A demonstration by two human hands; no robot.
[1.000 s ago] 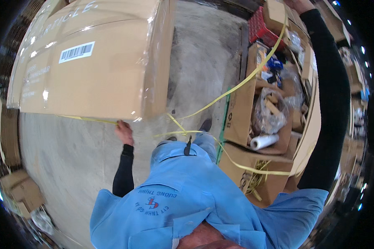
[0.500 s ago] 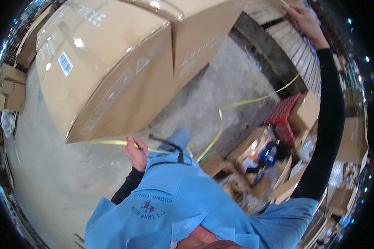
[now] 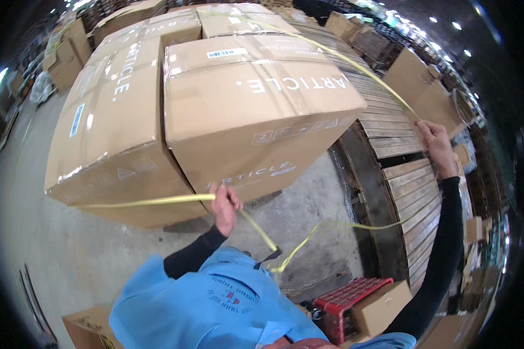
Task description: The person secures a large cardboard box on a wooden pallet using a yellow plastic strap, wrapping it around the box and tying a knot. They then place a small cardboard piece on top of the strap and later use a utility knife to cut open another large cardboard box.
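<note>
A yellow strap runs across the front of a group of large brown cartons. My left hand is closed around it in front of the near cartons. From there the strap drops to a dark piece near my waist, whose kind I cannot make out. Out to the right, my raised right hand pinches another stretch of yellow strap, which slants back over the far cartons. A looser length sags between my waist and the right side.
Slatted wooden pallets or a slatted platform lie right of the cartons, above concrete floor. Lower right are a red plastic crate and a small open carton. Another open box sits lower left. More cartons stand behind.
My view has risen, showing more of the cartons' tops. My right hand has pulled its strap, now taut over the cartons. My left hand still grips the strap, now in front of the gap between cartons.
</note>
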